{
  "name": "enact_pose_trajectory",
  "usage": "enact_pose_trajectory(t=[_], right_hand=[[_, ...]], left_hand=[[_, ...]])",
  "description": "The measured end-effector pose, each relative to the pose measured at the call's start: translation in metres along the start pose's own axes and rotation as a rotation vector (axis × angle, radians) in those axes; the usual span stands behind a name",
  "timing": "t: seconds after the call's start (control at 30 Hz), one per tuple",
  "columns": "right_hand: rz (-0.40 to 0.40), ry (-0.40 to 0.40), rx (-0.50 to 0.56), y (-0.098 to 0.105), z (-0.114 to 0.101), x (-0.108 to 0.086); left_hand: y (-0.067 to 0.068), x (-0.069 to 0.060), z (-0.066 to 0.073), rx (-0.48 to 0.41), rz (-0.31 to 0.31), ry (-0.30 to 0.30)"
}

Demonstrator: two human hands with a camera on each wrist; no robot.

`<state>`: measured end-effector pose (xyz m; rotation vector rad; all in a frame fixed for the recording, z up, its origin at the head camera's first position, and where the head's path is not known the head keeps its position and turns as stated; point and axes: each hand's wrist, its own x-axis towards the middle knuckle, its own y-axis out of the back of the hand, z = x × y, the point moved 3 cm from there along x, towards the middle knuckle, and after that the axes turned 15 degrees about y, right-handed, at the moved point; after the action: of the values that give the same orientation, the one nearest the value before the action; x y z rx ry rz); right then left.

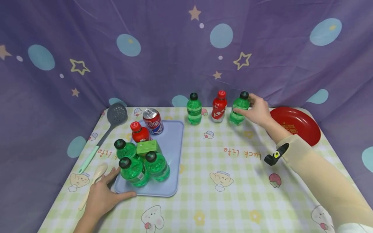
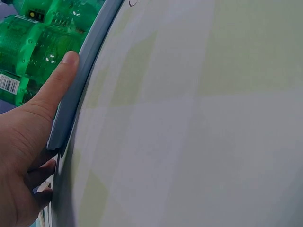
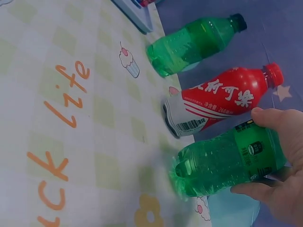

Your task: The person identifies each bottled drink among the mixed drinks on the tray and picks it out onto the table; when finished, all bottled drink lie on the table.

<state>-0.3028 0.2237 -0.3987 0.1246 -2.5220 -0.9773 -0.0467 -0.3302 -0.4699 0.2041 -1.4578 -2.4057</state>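
Observation:
My right hand (image 1: 258, 110) holds a green soda bottle (image 1: 237, 118) with a black cap, thumb on one side and fingers round the other. The bottle is upright at the table's back; whether its base touches the cloth I cannot tell. Just left of it stand a red cola bottle (image 3: 222, 97) and another green soda bottle (image 3: 191, 45). My left hand (image 1: 100, 195) grips the near left corner of a blue-grey tray (image 1: 174, 155), thumb over the rim (image 2: 75, 106). On the tray are several green bottles (image 1: 135, 173), a red bottle (image 1: 140, 133), a cola can (image 1: 153, 122) and a green box (image 1: 147, 147).
A red plate (image 1: 306, 119) lies at the back right, beyond my right forearm. Left of the tray lie a grey slotted spatula (image 1: 116, 115) with a mint handle and a pale spoon (image 1: 100, 170). A purple curtain (image 1: 163, 74) hangs behind the checked tablecloth (image 1: 209, 207).

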Motion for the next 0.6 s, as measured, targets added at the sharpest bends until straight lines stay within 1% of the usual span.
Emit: enact_pose_trajectory(t=[0.13, 0.37, 0.6], right_hand=[[0.000, -0.022, -0.002, -0.0017, 0.0043, 0.0036], [0.008, -0.039, -0.019, -0.0028, 0.0086, 0.0056], [-0.004, -0.053, -0.018, -0.0034, 0.0100, 0.0080]], left_hand=[[-0.0004, -0.0004, 0.0002, -0.004, 0.006, -0.005], [0.0002, -0.0014, 0.0019, -0.001, -0.002, 0.002], [0.0010, -0.0008, 0.0024, -0.012, 0.013, -0.011]])
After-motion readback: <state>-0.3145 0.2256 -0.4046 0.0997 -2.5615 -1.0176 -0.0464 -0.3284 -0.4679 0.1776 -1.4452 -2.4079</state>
